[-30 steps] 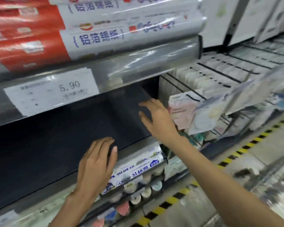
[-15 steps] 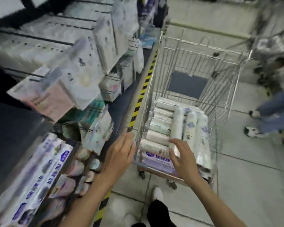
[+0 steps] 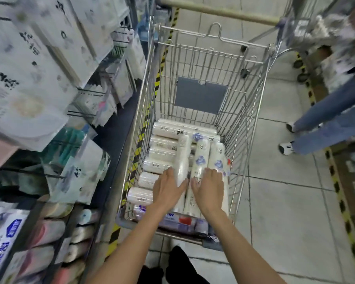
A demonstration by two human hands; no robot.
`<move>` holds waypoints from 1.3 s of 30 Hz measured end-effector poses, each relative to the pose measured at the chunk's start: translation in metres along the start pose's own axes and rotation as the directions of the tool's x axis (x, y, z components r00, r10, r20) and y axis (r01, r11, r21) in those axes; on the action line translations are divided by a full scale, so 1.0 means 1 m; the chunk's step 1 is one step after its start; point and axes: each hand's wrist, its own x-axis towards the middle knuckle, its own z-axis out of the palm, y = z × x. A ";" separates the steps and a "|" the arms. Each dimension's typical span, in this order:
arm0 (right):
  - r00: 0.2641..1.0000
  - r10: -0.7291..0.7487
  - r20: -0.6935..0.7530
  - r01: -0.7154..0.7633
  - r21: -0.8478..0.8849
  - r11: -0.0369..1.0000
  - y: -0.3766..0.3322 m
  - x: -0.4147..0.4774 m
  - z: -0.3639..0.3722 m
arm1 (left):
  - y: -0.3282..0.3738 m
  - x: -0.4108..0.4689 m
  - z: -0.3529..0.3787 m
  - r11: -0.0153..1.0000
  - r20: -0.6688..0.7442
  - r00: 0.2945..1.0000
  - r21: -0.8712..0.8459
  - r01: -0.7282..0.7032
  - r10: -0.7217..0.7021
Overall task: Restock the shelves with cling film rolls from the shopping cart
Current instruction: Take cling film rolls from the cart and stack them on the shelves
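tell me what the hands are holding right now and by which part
Nothing gripped yet: left hand and right hand lie flat on the near part of the rolls in the cart.

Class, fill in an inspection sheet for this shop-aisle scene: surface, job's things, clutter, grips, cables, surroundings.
Surface: grey tiled floor; yellow-black tape along the shelf foot.
Job's things: cling film rolls piled in the shopping cart, some crosswise, three lengthwise on top.
Clutter: nothing seen.
Grips: left hand and right hand lie flat on the top rolls, side by side; nothing lifted.
Cables: nothing seen.
Surroundings: shelves with hanging packets at left; another person's legs and a second cart at right.
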 end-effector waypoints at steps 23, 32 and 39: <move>0.905 0.307 0.295 -0.385 0.261 0.885 -0.064 0.015 0.021 | -0.095 -0.034 -0.096 0.810 0.080 0.995 -0.579 0.091 -0.055; 0.787 -0.259 0.560 -0.412 0.790 0.455 -0.147 -0.041 -0.049 | -0.137 -0.141 -0.198 0.933 -0.254 0.953 -0.355 0.065 -0.163; 0.416 -0.683 0.600 -0.567 0.758 0.321 -0.252 -0.109 -0.047 | -0.180 -0.282 -0.243 0.963 -0.629 0.730 -0.164 0.212 -0.268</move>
